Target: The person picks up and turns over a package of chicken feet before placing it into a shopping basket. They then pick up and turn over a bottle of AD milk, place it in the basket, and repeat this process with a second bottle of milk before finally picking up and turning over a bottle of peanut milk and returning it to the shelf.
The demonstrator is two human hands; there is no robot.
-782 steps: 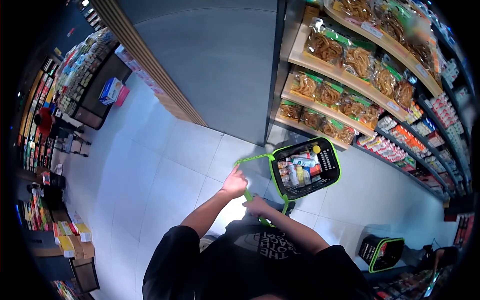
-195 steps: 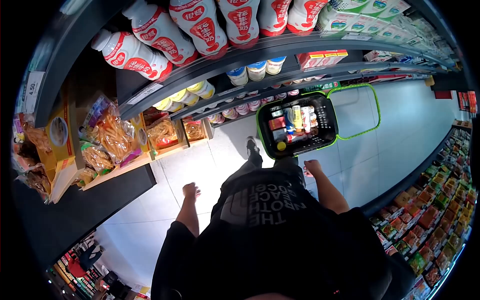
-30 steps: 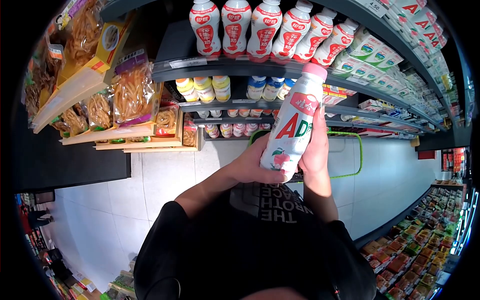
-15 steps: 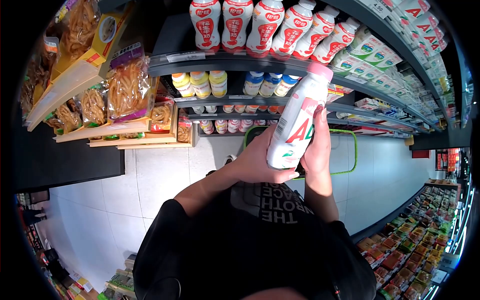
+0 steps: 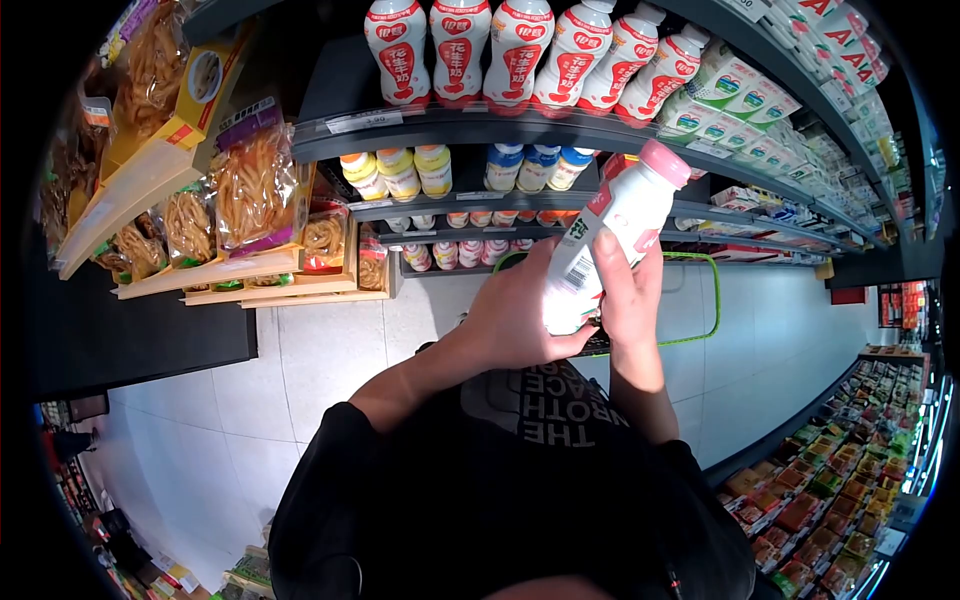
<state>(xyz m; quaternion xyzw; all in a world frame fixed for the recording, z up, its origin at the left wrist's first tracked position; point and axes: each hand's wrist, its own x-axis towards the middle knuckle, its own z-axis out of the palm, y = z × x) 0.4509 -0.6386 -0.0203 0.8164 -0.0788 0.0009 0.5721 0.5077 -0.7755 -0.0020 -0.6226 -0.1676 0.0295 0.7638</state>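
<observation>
Checking remotely, I see the left hand [image 5: 505,315] closed low on the bottle [image 5: 640,208], the right hand [image 5: 636,305] wrapping its side, pink cap [image 5: 665,163] slanting toward the shelf [image 5: 470,127].

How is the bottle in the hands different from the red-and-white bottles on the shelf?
The held bottle has a pink cap; the shelf bottles have white ones where their caps show. The held bottle leans, gripped by the left hand and right hand, while the shelf bottles stand in a row. The held bottle shows its barcode; the shelf bottles show big red labels. All are mostly white.
</observation>
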